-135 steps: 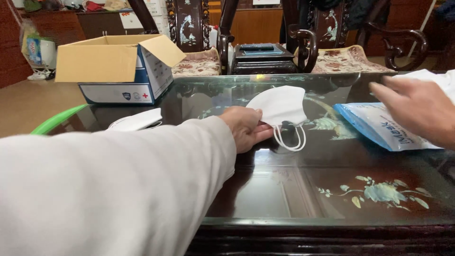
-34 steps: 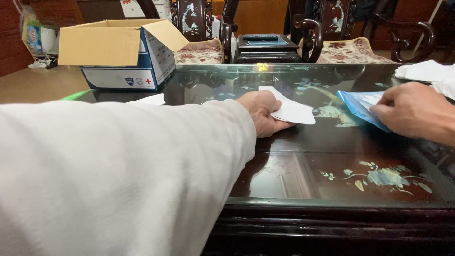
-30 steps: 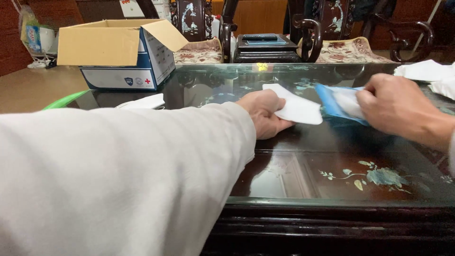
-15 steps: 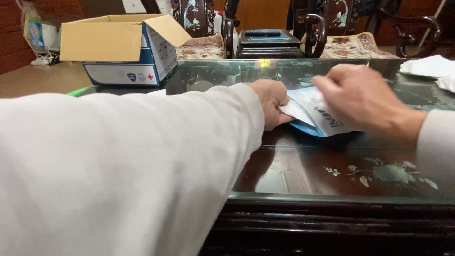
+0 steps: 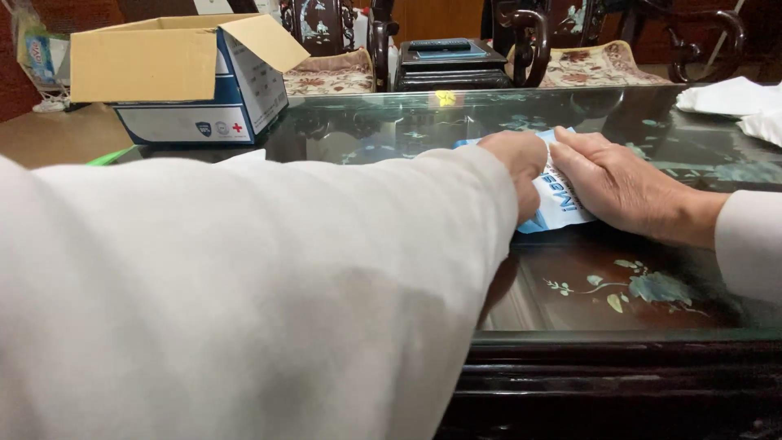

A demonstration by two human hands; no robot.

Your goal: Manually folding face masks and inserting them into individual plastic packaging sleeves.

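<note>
The blue-and-white flat pouch (image 5: 560,204) lies on the glass worktop (image 5: 391,130), near its middle, between both hands. The left hand (image 5: 521,167) is closed down onto the pouch's left end, fingers curled under and mostly hidden by the wide sleeve; whether something is pinched beneath it cannot be told. The right hand (image 5: 619,187) lies flat, fingers pressed together, palm down on the pouch's right part.

For this step, the pouch is best kept flat against the glass, with even pressure applied through the right palm so that it does not slide on the smooth surface. The left end should be held steady while the right hand works. The loose sleeve is to be kept from dragging across the pouch.

An open cardboard box (image 5: 175,77) stands at the far left, and white folded items (image 5: 729,102) lie at the far right, well apart from the hands.
</note>
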